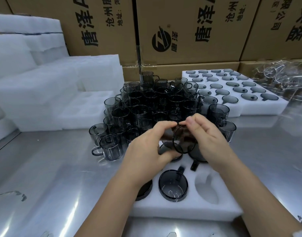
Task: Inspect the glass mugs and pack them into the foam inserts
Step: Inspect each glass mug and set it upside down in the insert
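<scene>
On your far left sit white foam blocks (44,82), piled on the shiny table (52,168). Next to them, in the middle, stand the loose mugs (146,103), packed close together and waiting their turn.

Your left hand (146,147) curls round one mug (179,142) from the side. Your right hand (210,137) pinches the top of its rim with thumb and first finger. Both hands hold this mug up in the air, above the near foam insert (189,209) and just in front of the loose mugs.

You look to be at the checking step. The mug is tipped over so you can look into its mouth. It is not packed yet.

For the next move, I think you need to turn the mug so it stands straight, mouth up. Then bring it down into the empty hole (208,189), which lies low and a bit to the right. The hole has a little side slot, so the handle should point that way. Go gently, because glass can chip on the packed mug (173,185) beside it.

The mug is dark grey glass that you can see through. Its rim is a thin dark ring. It looks a bit blurry, and I cannot see its handle.

Far to the right sits a full foam insert (275,106), with mugs in its holes.
</scene>
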